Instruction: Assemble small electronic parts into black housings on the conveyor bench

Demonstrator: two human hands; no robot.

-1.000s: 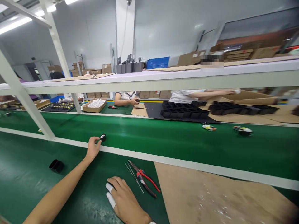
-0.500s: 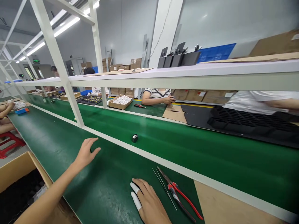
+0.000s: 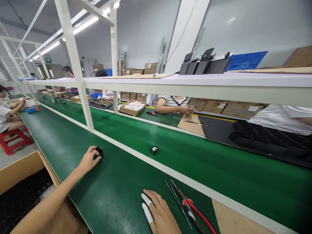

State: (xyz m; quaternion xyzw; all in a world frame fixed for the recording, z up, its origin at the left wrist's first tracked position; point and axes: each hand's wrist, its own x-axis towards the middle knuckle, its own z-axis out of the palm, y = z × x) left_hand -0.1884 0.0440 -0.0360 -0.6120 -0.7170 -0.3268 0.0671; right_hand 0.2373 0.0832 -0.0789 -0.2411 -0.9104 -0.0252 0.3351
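My left hand [image 3: 89, 160] reaches out over the green table and its fingers curl round a small black part [image 3: 98, 152] lying on the surface. My right hand [image 3: 159, 213] rests flat on the table near the bottom edge, fingers stretched out, with white cots on two fingertips. Red-handled pliers [image 3: 195, 209] and thin tweezers [image 3: 178, 204] lie just right of it. Another small black piece [image 3: 154, 150] with a pale face sits on the green conveyor belt [image 3: 195, 159] beyond the white rail.
A cardboard box [image 3: 24, 182] of black trays stands at my lower left. Brown cardboard [image 3: 234, 222] lies at the lower right. Across the belt, other people sit working beside black trays [image 3: 268, 138] and a box of white parts [image 3: 133, 106]. A white shelf frame [image 3: 78, 71] rises overhead.
My left hand let go of the piece on the belt, swung back left over the table and closed on a black part. The view panned left; the piece rides the belt rightward.
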